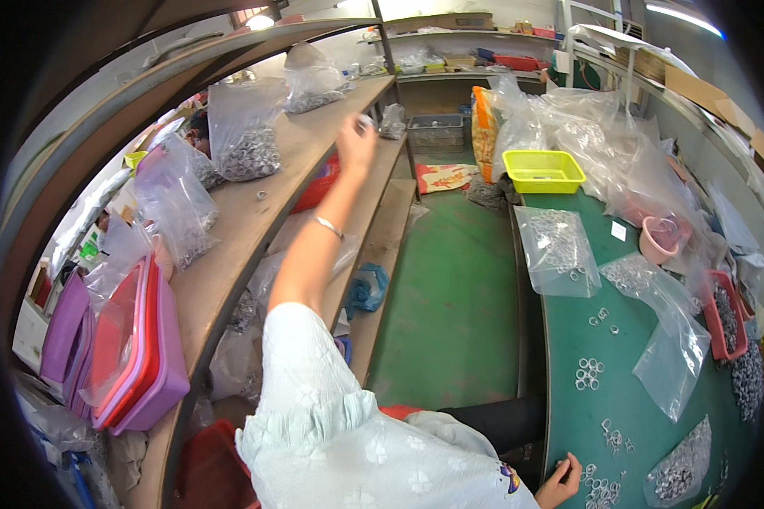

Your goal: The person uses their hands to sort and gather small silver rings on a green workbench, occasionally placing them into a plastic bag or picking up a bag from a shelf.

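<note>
My left hand (358, 148) is raised at the far end of the left arm, beside the edge of the shelf. Its fingers close on a small silvery piece (365, 123), too blurred to name exactly. At the near edge of the green table (573, 339), the fingers of my right hand (560, 483) are curled in, and what they hold, if anything, is hidden. Loose metal rings (603, 490) lie just beside it. More rings (588, 373) form a small group farther up the table. A clear bag of rings (557, 250) lies flat beyond them.
The wooden shelf (229, 216) on the left carries bags of metal parts (248, 153) and stacked plastic baskets (144, 348). On the table stand a yellow tray (543, 172), a pink cup (659, 239) and a red basket of parts (725, 316). Green floor (450, 288) runs between.
</note>
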The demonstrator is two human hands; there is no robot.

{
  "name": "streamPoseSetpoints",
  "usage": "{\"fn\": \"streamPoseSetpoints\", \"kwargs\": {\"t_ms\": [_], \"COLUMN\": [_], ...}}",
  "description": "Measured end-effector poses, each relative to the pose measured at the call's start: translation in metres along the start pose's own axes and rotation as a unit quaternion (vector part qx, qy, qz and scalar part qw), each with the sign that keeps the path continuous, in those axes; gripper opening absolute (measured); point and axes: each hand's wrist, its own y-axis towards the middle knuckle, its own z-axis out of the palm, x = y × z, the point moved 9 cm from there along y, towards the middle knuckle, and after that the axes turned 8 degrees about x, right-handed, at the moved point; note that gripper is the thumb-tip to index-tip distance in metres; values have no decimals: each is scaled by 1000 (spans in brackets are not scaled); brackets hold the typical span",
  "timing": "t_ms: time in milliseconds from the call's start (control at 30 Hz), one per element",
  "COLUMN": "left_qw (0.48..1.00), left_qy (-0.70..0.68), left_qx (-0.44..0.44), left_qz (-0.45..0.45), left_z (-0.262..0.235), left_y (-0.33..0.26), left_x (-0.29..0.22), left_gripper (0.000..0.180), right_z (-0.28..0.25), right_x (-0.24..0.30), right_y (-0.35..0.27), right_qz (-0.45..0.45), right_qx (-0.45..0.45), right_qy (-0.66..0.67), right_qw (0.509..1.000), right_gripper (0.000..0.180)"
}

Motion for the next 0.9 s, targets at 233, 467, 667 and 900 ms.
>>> {"fn": "streamPoseSetpoints", "kwargs": {"t_ms": [233,467,667,900], "left_qw": [974,942,883,833], "left_qy": [219,323,464,538], "left_qx": [-38,-81,8,-18], "left_qz": [-39,-41,-77,-126], "left_z": [-113,-164,-172,-181], "left_y": [151,222,242,213], "left_x": [48,74,121,116], "left_gripper": [31,41,39,17], "right_z": [6,51,68,66], "right_x": [-3,-11,23,30], "right_y": [7,41,56,56], "right_qz": [71,88,48,49], "right_qx": [0,28,56,42], "right_qy": [22,93,25,-20], "right_qw": [997,991,997,998], "right_gripper": [23,23,25,25]}}
